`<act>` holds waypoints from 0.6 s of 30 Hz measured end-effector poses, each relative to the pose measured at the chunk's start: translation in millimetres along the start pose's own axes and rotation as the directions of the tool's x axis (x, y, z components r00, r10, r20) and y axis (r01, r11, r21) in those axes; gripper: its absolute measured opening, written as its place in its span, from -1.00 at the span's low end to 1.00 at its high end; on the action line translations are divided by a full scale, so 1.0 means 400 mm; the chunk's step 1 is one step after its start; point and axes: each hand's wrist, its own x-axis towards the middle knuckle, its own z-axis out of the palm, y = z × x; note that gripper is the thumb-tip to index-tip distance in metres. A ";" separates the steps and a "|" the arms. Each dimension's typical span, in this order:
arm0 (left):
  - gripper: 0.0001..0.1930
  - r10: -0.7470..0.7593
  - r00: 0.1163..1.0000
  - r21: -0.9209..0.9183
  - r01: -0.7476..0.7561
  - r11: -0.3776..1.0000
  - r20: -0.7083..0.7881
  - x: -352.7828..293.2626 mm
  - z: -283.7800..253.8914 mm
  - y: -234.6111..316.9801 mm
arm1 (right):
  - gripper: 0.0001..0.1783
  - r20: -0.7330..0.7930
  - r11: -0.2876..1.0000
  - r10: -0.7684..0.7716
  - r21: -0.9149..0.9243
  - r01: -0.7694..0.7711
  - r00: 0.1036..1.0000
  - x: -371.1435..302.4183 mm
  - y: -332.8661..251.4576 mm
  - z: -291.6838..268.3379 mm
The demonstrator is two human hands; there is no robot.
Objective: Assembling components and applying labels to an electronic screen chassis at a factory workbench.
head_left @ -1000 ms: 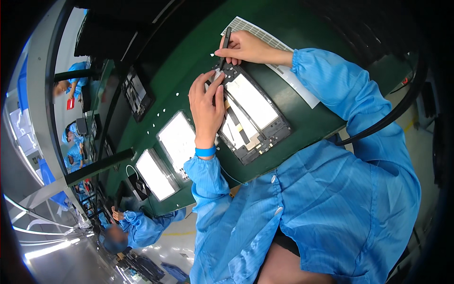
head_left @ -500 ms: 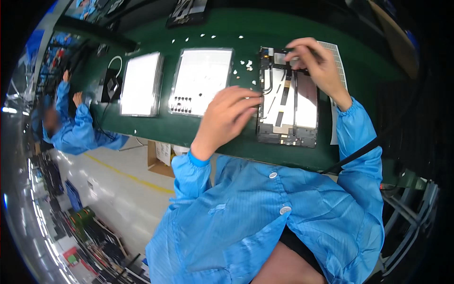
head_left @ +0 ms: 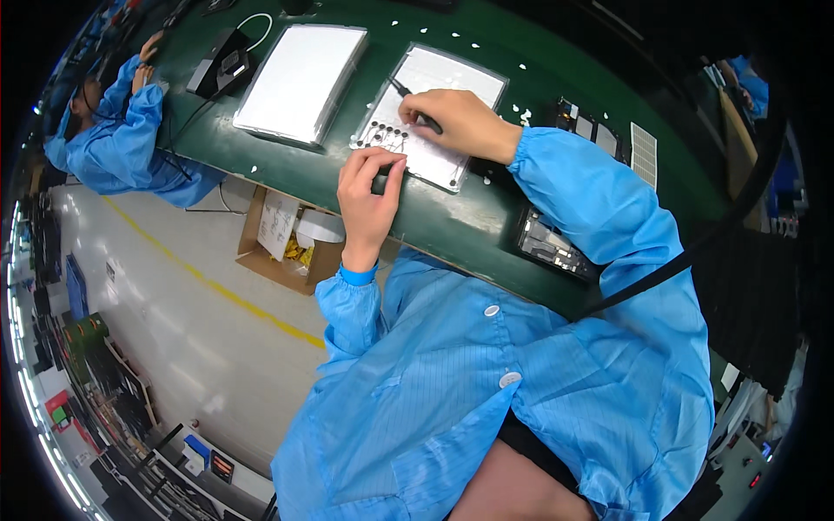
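Observation:
My right hand point(head_left: 460, 122) is closed round a slim black pen-shaped tool point(head_left: 429, 123) above a white sheet point(head_left: 456, 76) in a clear tray. The tool's dark tip points up and left. Rows of small black round pieces point(head_left: 387, 132) lie at the sheet's near left part. By those pieces, at the near edge, my left hand point(head_left: 368, 193) has its thumb and fingertips drawn together; what is between them, if anything, is too small to make out. Under my right forearm, partly hidden by the sleeve, lies an opened tablet-like device point(head_left: 552, 239) with its inner parts showing.
A stack of white sheets point(head_left: 300, 82) stands left of the tray, beside a black device point(head_left: 219, 65) with a white cable. White scraps point(head_left: 523, 115) dot the green table point(head_left: 469, 221). A cardboard box point(head_left: 326, 262) sits below the edge. A co-worker point(head_left: 130, 143) is at far left.
My right hand has left the opened device for the white sheet and now holds the black tool. My left hand has moved to the sheet's near edge. The view has turned.

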 end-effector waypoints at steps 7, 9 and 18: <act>-0.89 -0.010 0.997 -0.049 0.014 0.999 0.077 0.103 0.011 0.016 | -0.80 -0.050 0.676 0.322 0.712 -0.192 0.946 -0.024 0.039 -0.051; -0.89 -0.005 0.993 -0.029 0.009 1.000 0.119 0.128 0.027 0.019 | -0.78 -0.011 0.566 0.401 0.789 -0.239 0.916 -0.038 0.023 -0.062; -0.84 0.021 0.986 -0.059 -0.012 0.998 0.162 0.167 0.078 0.041 | -0.77 -0.023 0.417 0.459 0.888 -0.193 0.888 -0.049 0.031 -0.042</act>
